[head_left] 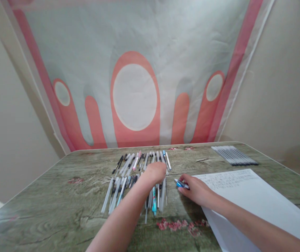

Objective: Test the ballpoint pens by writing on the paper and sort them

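right hand [195, 190] gripping blue pen [180, 183], paper's edge [210, 213]

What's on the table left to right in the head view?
Spread of loose pens → left hand resting on them → blue pen held in the right hand → white sheet of paper. Far right at the back: a neat row of pens.

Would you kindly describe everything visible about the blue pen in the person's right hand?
The blue pen is a slim pen with a bright blue barrel and a paler, whitish end pointing left. It lies nearly level, just above the table, gripped by the fingers of the right hand, which cover its rear part. It sits at the left edge of the white sheet of paper, right of the rows of pens. Its tip is too small to make out.
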